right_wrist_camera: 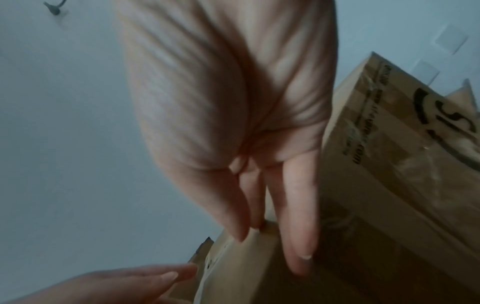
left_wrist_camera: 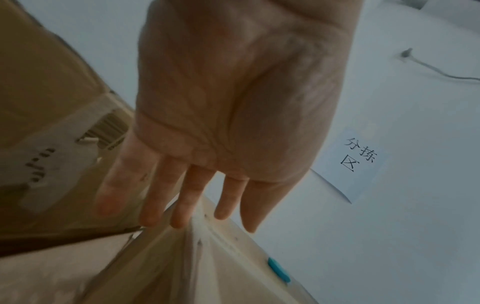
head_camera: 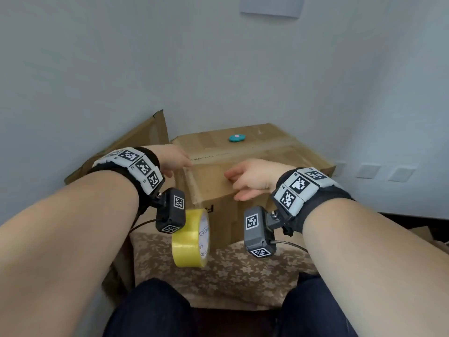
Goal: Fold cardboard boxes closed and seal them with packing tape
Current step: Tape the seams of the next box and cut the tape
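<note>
A closed cardboard box [head_camera: 255, 152] stands in front of me, with clear tape along its top seam. A yellow tape roll [head_camera: 190, 237] hangs free on a clear tape strip [head_camera: 194, 186] that runs down from the box's near top edge. My left hand [head_camera: 175, 159] lies at that edge where the strip begins. Its straight fingers [left_wrist_camera: 179, 205] touch the taped edge. My right hand [head_camera: 245, 177] rests to the right against the box's near edge and front face [right_wrist_camera: 389, 164], its fingers [right_wrist_camera: 298, 226] straight and holding nothing.
A small teal object [head_camera: 237, 137] lies on the box top. Another cardboard box [head_camera: 136, 139] with a raised flap stands close at the left. The boxes sit on a patterned cloth [head_camera: 243, 271] above my knees [head_camera: 150, 310]. Walls close in behind and on both sides.
</note>
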